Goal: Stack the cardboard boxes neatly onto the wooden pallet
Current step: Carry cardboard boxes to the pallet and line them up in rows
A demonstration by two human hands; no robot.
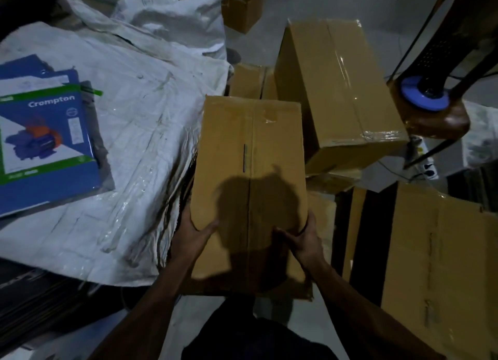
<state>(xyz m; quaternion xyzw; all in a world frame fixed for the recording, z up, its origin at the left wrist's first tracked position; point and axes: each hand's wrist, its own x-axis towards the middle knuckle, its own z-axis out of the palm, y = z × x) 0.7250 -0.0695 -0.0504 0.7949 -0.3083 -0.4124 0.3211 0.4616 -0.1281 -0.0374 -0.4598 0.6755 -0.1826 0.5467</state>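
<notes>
Both hands grip the near end of one box (249, 171) in the head view. Left hand (192, 231) wraps the near left corner, thumb lying on the top face and fingers curled under the edge; right hand (303, 237) mirrors it at the near right corner, thumb on top, fingers tucked round the side. This box sits in the middle of the view, long axis pointing away from the person, its near end over another brown carton whose torn edge shows below it. A taped box (342, 90) stands tilted just beyond and to the right. Flat cardboard (436, 265) lies at the right over dark slats that may be the pallet (361, 225); I cannot tell for sure. White sacking (129, 133) covers the left, with a blue printed carton (45, 133) on it.

My judgement: the box is stiff corrugated board, dry and not slippery, sealed along a centre seam. Two hands suggest some weight. Corners and bottom edges are the strong places; pressing the top seam risks caving it.
</notes>
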